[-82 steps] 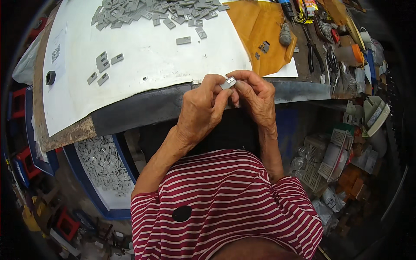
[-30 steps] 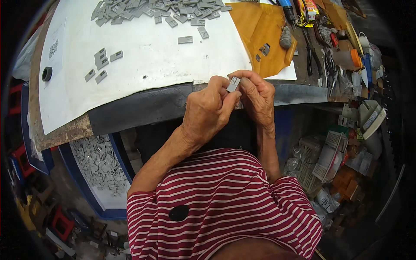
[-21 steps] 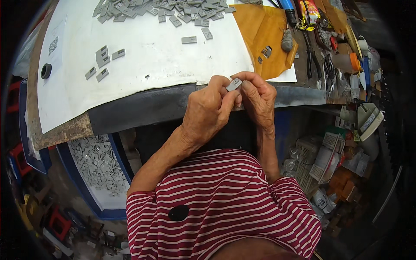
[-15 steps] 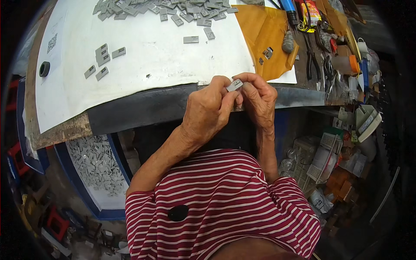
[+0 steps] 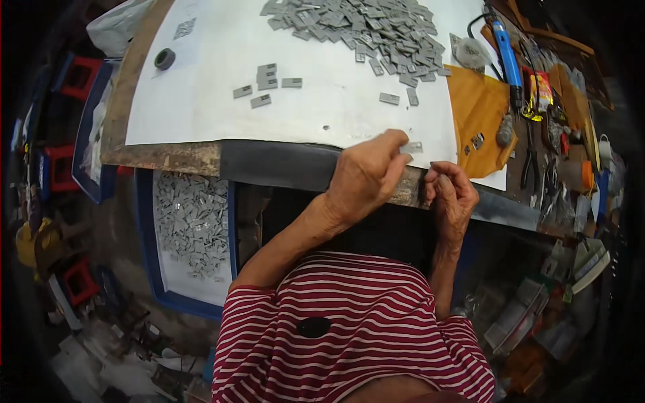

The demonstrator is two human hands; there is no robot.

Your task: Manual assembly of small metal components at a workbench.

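My left hand (image 5: 371,166) is closed at the table's front edge. Between its thumb and forefinger it pinches a small grey rectangular plastic piece (image 5: 416,147). Just to the right, my right hand (image 5: 454,196) has its fingertips drawn together. Whether something tiny sits in them is hidden. Beyond my left hand, two similar loose grey pieces (image 5: 389,99) lie on the white sheet (image 5: 201,101). Farther left is a small group of grey pieces (image 5: 267,76), some set side by side. A large heap of grey pieces (image 5: 376,30) covers the back of the sheet.
Brown paper (image 5: 480,107) lies right of the sheet, with small dark metal bits on it. Past it are a blue electric screwdriver (image 5: 507,60) and pliers (image 5: 531,168). A black tape roll (image 5: 164,59) sits at left. Below the table, a blue-rimmed tray (image 5: 232,242) holds many grey pieces.
My hands have come apart, and the grey piece has stayed in my left hand. The view has shifted, so the table appears farther right and more of the heap shows.
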